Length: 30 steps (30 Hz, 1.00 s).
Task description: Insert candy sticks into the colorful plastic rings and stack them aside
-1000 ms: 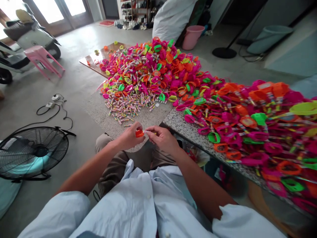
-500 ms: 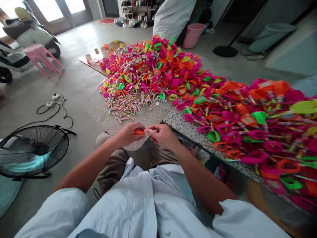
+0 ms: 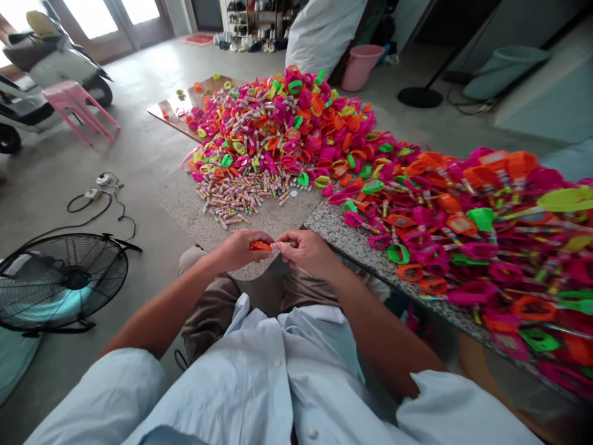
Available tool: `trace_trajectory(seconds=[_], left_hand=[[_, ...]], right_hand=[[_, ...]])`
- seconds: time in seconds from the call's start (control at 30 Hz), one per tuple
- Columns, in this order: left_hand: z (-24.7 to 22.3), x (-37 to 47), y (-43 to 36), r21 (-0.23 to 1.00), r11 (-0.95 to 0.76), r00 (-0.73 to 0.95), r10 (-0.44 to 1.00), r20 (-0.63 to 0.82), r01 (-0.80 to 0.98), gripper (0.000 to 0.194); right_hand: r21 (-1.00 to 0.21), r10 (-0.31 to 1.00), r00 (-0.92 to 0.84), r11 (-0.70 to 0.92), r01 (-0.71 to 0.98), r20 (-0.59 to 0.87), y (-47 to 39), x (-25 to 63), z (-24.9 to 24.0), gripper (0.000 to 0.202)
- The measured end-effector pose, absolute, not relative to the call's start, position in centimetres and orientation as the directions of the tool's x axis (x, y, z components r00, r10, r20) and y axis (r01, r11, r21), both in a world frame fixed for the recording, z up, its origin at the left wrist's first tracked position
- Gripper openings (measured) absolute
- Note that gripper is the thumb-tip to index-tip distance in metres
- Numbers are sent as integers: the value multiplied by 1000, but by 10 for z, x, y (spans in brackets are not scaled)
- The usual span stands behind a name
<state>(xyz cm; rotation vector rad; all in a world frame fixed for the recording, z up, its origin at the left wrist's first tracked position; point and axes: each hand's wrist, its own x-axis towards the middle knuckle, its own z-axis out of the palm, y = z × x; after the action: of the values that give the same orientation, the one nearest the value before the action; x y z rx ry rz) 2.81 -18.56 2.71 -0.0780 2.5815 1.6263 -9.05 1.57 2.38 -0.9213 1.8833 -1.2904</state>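
Note:
My left hand (image 3: pixel 241 248) is closed around a small orange plastic piece (image 3: pixel 260 246), just above the near edge of the stone slab (image 3: pixel 278 216). Pinched in my right hand (image 3: pixel 303 250) is a small pale tube, its tip touching or nearly touching the orange piece. The fingers of both hands meet over my lap and partly hide what they hold. Beyond them lies a pile of small patterned tubes (image 3: pixel 231 201), and behind it a heap of pink, orange, green and yellow plastic bands (image 3: pixel 310 123).
More bands with tubes attached cover the speckled stone top (image 3: pixel 361 247) on the right. A black fan (image 3: pixel 74 278) stands on the floor at left, with cables beyond. A pink stool (image 3: pixel 81 105) and pink bucket (image 3: pixel 362 65) are farther back.
Both hands stay nearly in place, with the orange piece and the tube still between them. The view has shifted very slightly.

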Motion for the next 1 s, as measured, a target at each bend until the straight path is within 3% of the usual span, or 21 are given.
trace_trajectory(seconds=[0.1,0.33,0.7,0.87,1.0], left_hand=[[28,28,-185,867,497,-998,10,-56,-44,30],[37,31,-180,639,752,-987,125,104,163,22],[36,33,-176,630,744,-974,184,131,225,31],[31,32,-177,631,733,-966,227,124,253,33],[29,28,-169,626,747,-974,203,101,221,34]], right_hand=[[-939,-840,-531,264,-222,-111,16,-89,26,29],[-900,-866,-496,267,-344,-67,17,-89,32,23],[-948,-912,-384,236,-212,-142,21,-95,34,29],[-973,-943,-267,223,-64,-199,21,-107,25,30],[-971,-930,-302,233,-50,-208,26,-108,28,26]])
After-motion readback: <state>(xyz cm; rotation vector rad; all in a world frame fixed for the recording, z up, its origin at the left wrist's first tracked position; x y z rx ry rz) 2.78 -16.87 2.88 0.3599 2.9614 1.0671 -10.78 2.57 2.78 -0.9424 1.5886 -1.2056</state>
